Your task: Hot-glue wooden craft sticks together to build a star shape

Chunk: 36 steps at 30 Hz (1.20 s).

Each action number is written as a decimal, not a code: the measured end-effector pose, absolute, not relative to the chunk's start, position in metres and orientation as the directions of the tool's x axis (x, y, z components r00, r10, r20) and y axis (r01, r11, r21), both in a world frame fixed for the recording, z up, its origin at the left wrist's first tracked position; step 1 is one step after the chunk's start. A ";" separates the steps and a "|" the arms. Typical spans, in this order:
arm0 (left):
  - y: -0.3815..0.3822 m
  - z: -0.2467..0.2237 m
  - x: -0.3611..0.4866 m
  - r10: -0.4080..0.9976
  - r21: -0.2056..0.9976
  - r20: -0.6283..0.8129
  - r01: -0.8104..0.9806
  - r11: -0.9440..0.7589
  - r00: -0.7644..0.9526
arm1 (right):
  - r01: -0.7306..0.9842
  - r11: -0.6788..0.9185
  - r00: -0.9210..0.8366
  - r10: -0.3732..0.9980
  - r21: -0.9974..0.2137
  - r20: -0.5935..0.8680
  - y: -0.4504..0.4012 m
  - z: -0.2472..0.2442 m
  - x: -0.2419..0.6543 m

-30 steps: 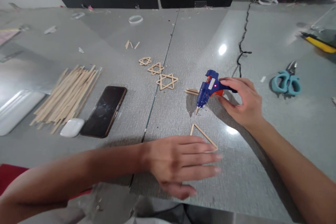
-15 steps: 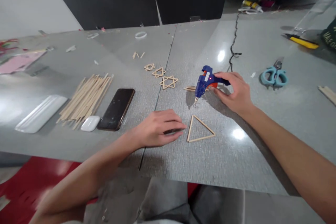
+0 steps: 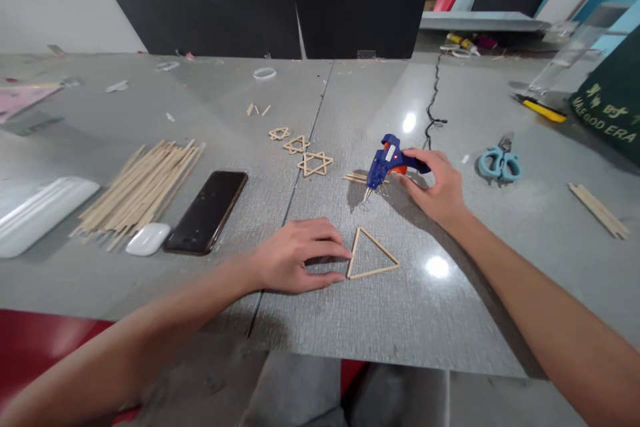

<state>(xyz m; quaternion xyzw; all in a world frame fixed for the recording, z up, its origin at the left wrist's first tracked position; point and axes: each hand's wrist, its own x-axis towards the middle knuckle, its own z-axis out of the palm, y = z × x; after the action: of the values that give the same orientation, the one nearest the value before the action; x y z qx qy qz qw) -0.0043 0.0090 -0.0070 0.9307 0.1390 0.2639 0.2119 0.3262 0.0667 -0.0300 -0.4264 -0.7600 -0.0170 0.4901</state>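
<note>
My right hand grips the handle of a blue glue gun with an orange trigger, its nozzle angled down just above the table. Beyond the nozzle lie a few loose wooden sticks, partly hidden by the gun. A triangle of wooden sticks rests flat on the table below the gun. At its left side is my left hand, fingers apart, the fingertips at or touching the left stick. Three small stick stars, the largest star nearest, lie further back.
Left of my hands are a black phone, a white earbud case and a pile of sticks. To the right lie blue-handled scissors, a yellow cutter and more sticks. A black cord runs back from the gun.
The view has shifted slightly to the right. My left hand has come closer to the triangle's left stick, its thumb and fingers spread wider. The glue gun stays in my right hand.
</note>
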 end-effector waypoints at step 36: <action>0.010 -0.007 -0.003 0.436 0.474 0.361 0.240 -0.847 0.824 | 0.664 0.630 -0.162 0.646 -0.402 0.746 0.070 -0.033 0.330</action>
<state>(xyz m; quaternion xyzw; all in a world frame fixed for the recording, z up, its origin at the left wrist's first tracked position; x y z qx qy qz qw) -0.0029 0.0105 -0.0075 0.9320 0.1814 0.2344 0.2086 0.3298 0.0696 -0.0334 -0.4298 -0.7620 -0.0091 0.4842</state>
